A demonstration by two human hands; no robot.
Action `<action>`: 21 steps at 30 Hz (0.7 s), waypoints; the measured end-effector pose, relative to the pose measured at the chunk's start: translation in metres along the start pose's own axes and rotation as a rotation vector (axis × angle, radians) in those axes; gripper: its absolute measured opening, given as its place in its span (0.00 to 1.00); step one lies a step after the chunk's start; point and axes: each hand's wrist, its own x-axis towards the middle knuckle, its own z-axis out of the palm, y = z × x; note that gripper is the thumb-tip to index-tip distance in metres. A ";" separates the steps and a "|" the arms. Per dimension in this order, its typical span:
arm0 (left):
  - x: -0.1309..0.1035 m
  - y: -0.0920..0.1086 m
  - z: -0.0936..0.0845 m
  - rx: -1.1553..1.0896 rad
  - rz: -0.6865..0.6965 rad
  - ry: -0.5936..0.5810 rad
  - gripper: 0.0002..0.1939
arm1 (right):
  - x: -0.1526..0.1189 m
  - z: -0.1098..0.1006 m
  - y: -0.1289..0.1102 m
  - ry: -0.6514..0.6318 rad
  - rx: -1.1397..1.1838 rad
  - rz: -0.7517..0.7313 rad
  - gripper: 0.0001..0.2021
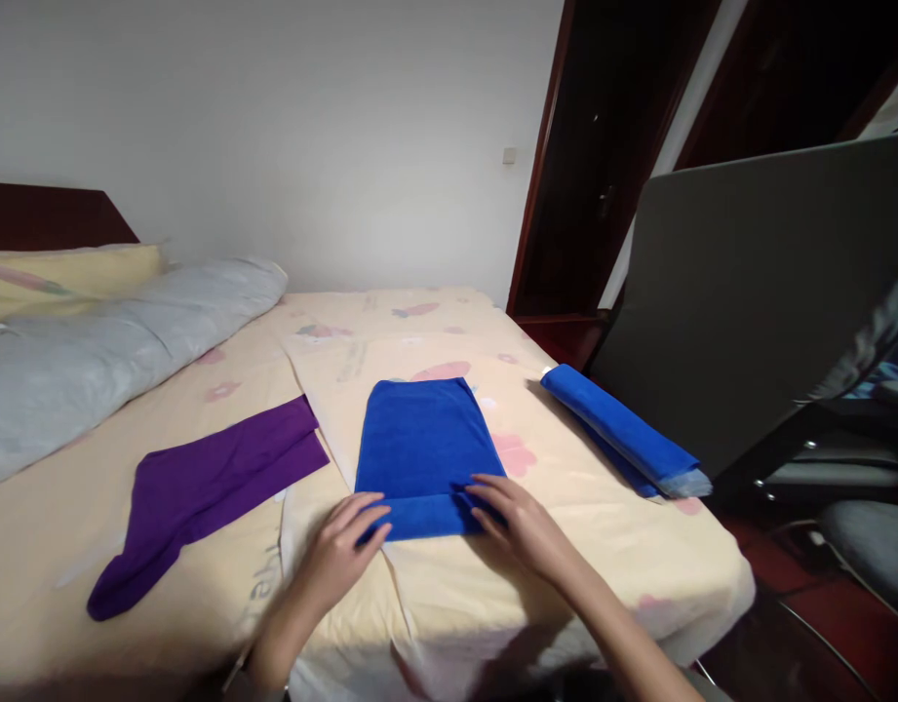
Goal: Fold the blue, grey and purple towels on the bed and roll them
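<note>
A blue towel lies flat on the bed in front of me, its near edge turned up into a straight band. At the left end of that band, my left hand holds the towel, with fingertips on top and the thumb by the near edge. My right hand has its bent fingers on the right end of the band, at the towel's corner. A purple cloth, unevenly spread with a folded strip along one side, lies left of my left hand. To the right rests a blue folded bundle, with clear plastic at its near end.
The bed has a cream printed sheet and ends at a rounded right corner. A grey rolled quilt and a yellow pillow are at the left. A dark grey panel stands beyond the right edge, near a dark door.
</note>
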 end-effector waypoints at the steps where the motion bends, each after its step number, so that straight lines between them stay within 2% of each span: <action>1: 0.003 0.006 0.006 0.022 0.087 -0.050 0.17 | 0.002 0.010 -0.006 -0.034 -0.008 -0.085 0.17; 4: 0.010 0.017 0.024 0.092 0.265 -0.150 0.25 | 0.006 0.041 -0.016 -0.116 -0.071 -0.269 0.23; 6: 0.012 0.017 0.033 0.111 0.306 -0.177 0.26 | 0.006 0.055 -0.015 -0.145 -0.123 -0.312 0.24; 8: 0.010 0.012 0.038 0.106 0.313 -0.197 0.25 | 0.005 0.058 -0.011 -0.160 -0.161 -0.318 0.24; 15: -0.010 -0.020 0.026 -0.005 0.205 -0.242 0.24 | -0.017 0.025 0.020 -0.155 -0.143 -0.237 0.24; 18: -0.016 -0.027 0.020 -0.077 0.144 -0.226 0.21 | -0.026 0.014 0.032 -0.133 -0.082 -0.181 0.24; 21: -0.019 -0.029 0.013 -0.108 0.083 -0.191 0.19 | -0.030 0.006 0.034 -0.132 -0.050 -0.145 0.23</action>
